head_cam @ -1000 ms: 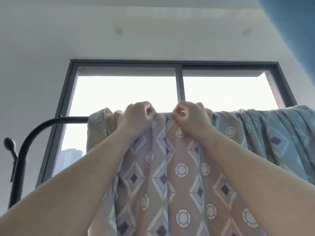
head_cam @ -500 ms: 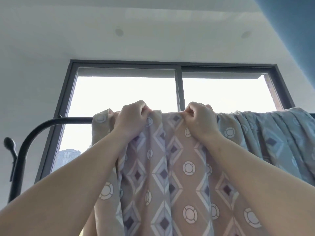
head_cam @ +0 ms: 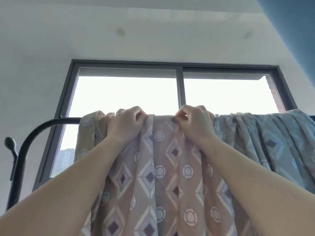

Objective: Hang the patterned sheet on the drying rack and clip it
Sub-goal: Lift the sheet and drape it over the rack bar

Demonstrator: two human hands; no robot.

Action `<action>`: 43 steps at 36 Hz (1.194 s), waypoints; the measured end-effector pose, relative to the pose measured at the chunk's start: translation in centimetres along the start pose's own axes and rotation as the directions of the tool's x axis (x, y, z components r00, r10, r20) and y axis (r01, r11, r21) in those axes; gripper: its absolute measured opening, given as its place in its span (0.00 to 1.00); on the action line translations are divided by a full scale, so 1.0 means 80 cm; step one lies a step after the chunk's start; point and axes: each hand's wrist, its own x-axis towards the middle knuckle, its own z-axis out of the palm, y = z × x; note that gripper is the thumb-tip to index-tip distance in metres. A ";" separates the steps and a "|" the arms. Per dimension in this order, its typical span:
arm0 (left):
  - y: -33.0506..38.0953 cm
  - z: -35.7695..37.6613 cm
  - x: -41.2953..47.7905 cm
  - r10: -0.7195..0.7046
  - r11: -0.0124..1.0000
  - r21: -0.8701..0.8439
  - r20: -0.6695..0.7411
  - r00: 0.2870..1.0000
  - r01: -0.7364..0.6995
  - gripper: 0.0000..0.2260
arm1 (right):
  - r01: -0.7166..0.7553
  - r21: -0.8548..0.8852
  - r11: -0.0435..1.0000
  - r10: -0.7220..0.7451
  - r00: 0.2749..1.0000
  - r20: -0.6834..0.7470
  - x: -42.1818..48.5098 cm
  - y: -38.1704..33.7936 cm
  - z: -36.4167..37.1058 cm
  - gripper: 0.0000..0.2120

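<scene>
The patterned sheet [head_cam: 162,176], beige and blue-grey with diamonds and rings, hangs over the black top bar of the drying rack [head_cam: 68,120]. Its right part is bunched in folds along the bar. My left hand [head_cam: 125,124] grips the sheet's top fold on the bar. A stretch of flat fabric lies between it and my right hand [head_cam: 196,124], which pinches the same fold. No clip shows in either hand. The bar under the sheet is hidden.
The rack's bar curves down at the left to a black upright [head_cam: 15,184] with a knobbed hook [head_cam: 10,142]. Behind stands a dark-framed window [head_cam: 179,92], very bright. White ceiling above, a blue wall [head_cam: 293,23] at top right.
My hands have moved apart along the bar, spreading the top fold flat between them. The view has shifted slightly.
</scene>
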 end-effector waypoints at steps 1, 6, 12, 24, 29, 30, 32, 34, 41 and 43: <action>-0.004 -0.001 0.000 -0.004 1.000 -0.006 0.002 1.000 0.004 0.10 | -0.007 0.019 1.000 0.007 1.000 -0.008 -0.001 0.001 -0.001 0.08; -0.002 -0.007 0.004 -0.041 0.998 0.048 0.010 0.999 0.040 0.12 | -0.026 -0.059 0.998 0.021 0.996 -0.086 -0.004 0.009 -0.006 0.06; -0.008 -0.014 0.011 -0.111 0.994 -0.013 0.062 0.992 0.112 0.13 | -0.157 -0.107 0.982 0.122 0.954 -0.275 -0.004 0.030 -0.016 0.05; 0.003 -0.011 -0.005 -0.082 0.993 0.082 0.009 0.997 0.081 0.09 | 0.061 -0.134 0.989 -0.045 0.992 0.119 -0.001 -0.033 0.021 0.12; -0.004 -0.018 -0.010 -0.070 0.996 0.051 -0.019 0.997 0.070 0.09 | 0.080 -0.050 0.996 -0.082 0.995 -0.048 0.008 -0.029 0.023 0.10; -0.004 -0.019 -0.009 -0.067 0.997 0.041 -0.020 0.998 0.068 0.10 | 0.090 -0.067 0.994 -0.094 0.994 -0.060 0.008 -0.029 0.022 0.10; -0.004 -0.019 -0.008 -0.077 0.997 0.015 -0.012 0.997 0.077 0.10 | 0.100 -0.092 0.991 -0.107 0.992 -0.071 0.007 -0.025 0.020 0.10; -0.004 -0.019 -0.006 -0.081 0.997 0.014 -0.002 0.997 0.081 0.10 | 0.097 -0.104 0.990 -0.106 0.991 -0.083 0.005 -0.018 0.017 0.09; -0.006 -0.015 0.007 -0.084 0.996 -0.007 0.045 0.995 0.084 0.11 | 0.040 -0.118 0.992 -0.055 0.991 -0.119 0.007 -0.013 0.015 0.08; -0.008 -0.014 0.008 -0.088 0.996 -0.006 0.040 0.995 0.089 0.13 | 0.035 -0.125 0.992 -0.052 0.989 -0.137 0.007 -0.011 0.014 0.09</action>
